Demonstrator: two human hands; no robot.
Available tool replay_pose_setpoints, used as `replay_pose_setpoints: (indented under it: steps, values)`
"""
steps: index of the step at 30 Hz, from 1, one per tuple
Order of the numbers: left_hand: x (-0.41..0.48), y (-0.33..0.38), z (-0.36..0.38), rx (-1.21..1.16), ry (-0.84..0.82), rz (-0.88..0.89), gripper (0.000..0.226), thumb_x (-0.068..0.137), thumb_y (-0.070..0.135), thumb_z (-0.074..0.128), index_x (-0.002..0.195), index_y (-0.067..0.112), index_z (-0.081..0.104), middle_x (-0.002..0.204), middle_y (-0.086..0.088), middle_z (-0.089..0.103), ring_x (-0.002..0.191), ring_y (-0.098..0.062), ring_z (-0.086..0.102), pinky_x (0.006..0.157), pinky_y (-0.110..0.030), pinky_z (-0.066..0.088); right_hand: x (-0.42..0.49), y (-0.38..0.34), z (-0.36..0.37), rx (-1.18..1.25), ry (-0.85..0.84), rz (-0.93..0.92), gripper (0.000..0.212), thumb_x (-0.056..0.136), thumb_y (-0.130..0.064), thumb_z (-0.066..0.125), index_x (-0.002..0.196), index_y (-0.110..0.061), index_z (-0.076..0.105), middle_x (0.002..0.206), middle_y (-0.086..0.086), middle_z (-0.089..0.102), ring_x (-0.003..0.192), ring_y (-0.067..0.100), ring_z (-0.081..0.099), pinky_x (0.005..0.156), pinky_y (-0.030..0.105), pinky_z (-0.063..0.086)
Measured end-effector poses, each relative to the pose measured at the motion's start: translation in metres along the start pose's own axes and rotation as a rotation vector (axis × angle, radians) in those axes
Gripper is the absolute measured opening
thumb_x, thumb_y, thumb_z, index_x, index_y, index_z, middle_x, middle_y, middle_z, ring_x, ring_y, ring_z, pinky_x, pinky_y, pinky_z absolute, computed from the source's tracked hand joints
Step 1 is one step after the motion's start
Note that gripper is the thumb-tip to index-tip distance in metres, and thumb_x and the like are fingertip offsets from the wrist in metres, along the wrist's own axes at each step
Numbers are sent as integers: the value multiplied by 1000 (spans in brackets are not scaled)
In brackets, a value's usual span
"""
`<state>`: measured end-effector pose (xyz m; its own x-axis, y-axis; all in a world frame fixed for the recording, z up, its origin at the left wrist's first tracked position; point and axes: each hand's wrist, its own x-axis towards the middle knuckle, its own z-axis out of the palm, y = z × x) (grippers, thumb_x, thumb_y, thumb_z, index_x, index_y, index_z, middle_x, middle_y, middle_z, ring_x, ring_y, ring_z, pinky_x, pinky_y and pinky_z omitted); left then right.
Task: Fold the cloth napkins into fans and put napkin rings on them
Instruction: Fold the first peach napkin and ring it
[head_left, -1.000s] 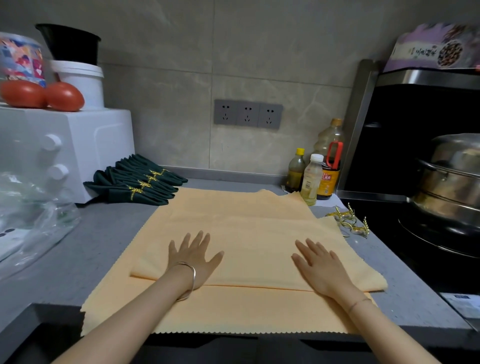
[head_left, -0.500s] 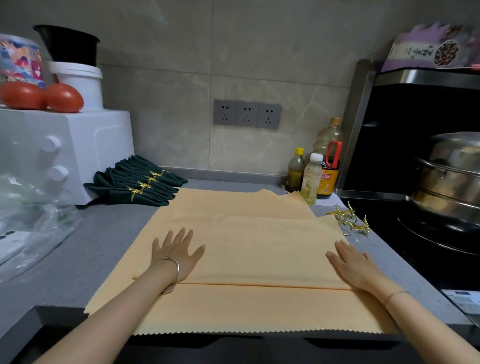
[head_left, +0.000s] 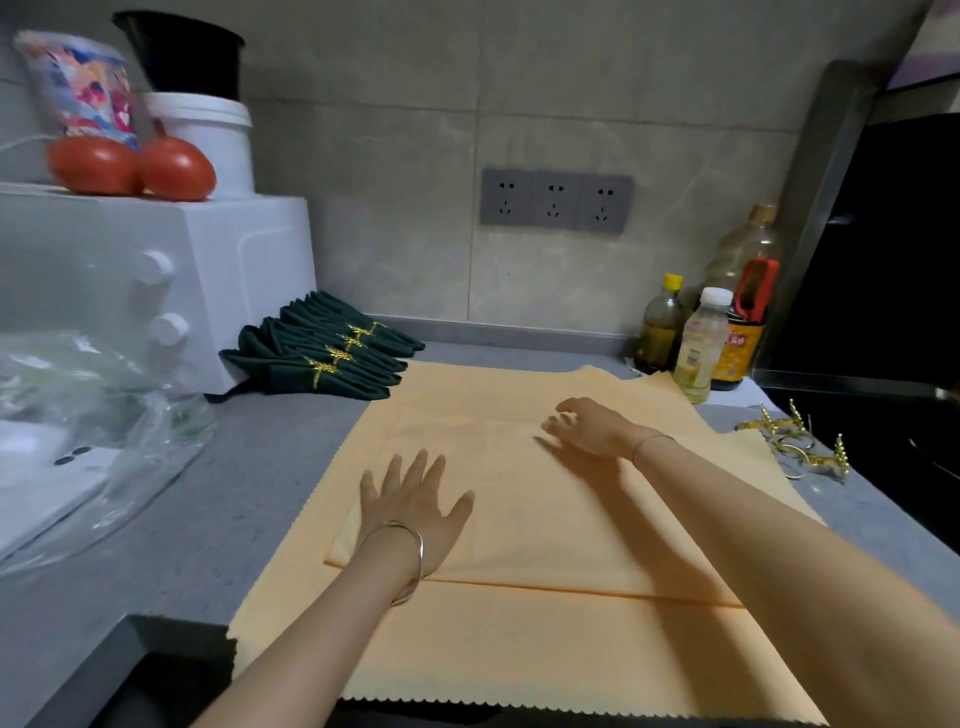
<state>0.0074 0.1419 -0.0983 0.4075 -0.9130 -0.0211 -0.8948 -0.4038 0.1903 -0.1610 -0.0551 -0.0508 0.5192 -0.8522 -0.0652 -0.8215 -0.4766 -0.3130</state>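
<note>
A large peach cloth napkin (head_left: 545, 639) lies spread on the grey counter, with one folded layer across its middle and a fold edge running left to right near me. My left hand (head_left: 415, 504) lies flat on the folded layer's left part, fingers spread. My right hand (head_left: 587, 428) reaches across the middle of the napkin, fingers loosely bent and pointing left, touching the cloth. Several dark green fan-folded napkins (head_left: 322, 358) with gold rings lie at the back left. Loose gold napkin rings (head_left: 795, 444) sit to the right of the cloth.
A white appliance (head_left: 156, 280) with tomatoes (head_left: 130, 166) and tubs on top stands at the left, a plastic bag (head_left: 98, 415) in front of it. Bottles (head_left: 701, 343) stand at the back right beside a black stove area. Wall sockets (head_left: 556, 200) are behind.
My right hand has moved from the napkin's right edge up and leftward to its middle. My left hand stays flat on the left part. The camera view has turned to the left.
</note>
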Motion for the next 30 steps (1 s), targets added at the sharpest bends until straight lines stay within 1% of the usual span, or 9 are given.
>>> replay_pose_setpoints:
  steps: [6, 8, 10, 14, 17, 21, 24, 27, 30]
  values:
    - [2, 1, 3, 7, 11, 1, 67, 94, 62, 11, 152, 32, -3, 159, 10, -12, 146, -18, -14, 117, -48, -8, 31, -28, 11, -239, 125, 0, 60, 89, -66, 36, 113, -15, 54, 125, 9, 55, 115, 29, 49, 94, 39, 36]
    - [2, 1, 4, 0, 10, -1, 67, 94, 62, 12, 152, 32, -3, 159, 10, -12, 146, -18, -14, 117, -48, -9, 35, -51, 13, -306, 79, -59, 57, 90, -66, 34, 104, -15, 57, 118, 8, 62, 109, 28, 54, 93, 38, 35]
    - [2, 1, 4, -1, 7, -3, 67, 94, 62, 12, 152, 32, -2, 159, 10, -12, 146, -18, -14, 117, -48, -9, 38, -76, 16, -303, 5, -120, 57, 90, -63, 37, 106, -13, 59, 117, 7, 62, 108, 27, 54, 93, 37, 34]
    - [1, 1, 2, -16, 19, -18, 70, 94, 62, 15, 153, 28, -2, 160, 8, -11, 146, -17, -14, 117, -48, -9, 43, -127, 25, -136, -40, -297, 50, 89, -44, 56, 127, -12, 52, 132, 8, 53, 120, 28, 49, 99, 36, 37]
    - [0, 0, 2, -76, 68, -46, 78, 92, 64, 23, 153, 21, -2, 160, 5, -6, 147, -16, -9, 118, -45, -7, 39, -150, 28, -76, 24, -439, 20, 87, -26, 61, 105, -17, 60, 108, 7, 60, 100, 28, 54, 80, 31, 41]
    - [-2, 1, 1, -225, 236, -82, 73, 92, 61, 34, 147, 16, 15, 152, -1, 19, 142, -19, 17, 118, -38, 8, 21, -151, 20, -149, 136, -529, 14, 86, -20, 60, 95, -12, 68, 99, 4, 68, 91, 25, 58, 71, 32, 44]
    - [-9, 0, -8, -567, 339, -170, 58, 96, 52, 35, 140, 16, 24, 143, -2, 26, 130, -25, 31, 110, -36, 24, -1, -132, 10, -129, 208, -557, 15, 89, -23, 60, 98, -17, 70, 101, 0, 70, 92, 21, 60, 71, 30, 45]
    - [-16, -10, -17, -845, 406, -220, 57, 99, 45, 33, 147, 17, 19, 152, -2, 18, 136, -27, 26, 108, -41, 26, -31, -105, 4, -93, 246, -580, 14, 89, -25, 62, 97, -20, 73, 97, -4, 72, 90, 19, 62, 73, 31, 47]
    - [-25, -26, -19, -773, 237, -108, 57, 101, 45, 19, 152, 22, 12, 158, 2, 15, 144, -20, 18, 117, -38, 17, -68, -77, 5, -87, 292, -594, 14, 90, -26, 62, 98, -23, 74, 98, -8, 73, 89, 16, 65, 73, 28, 47]
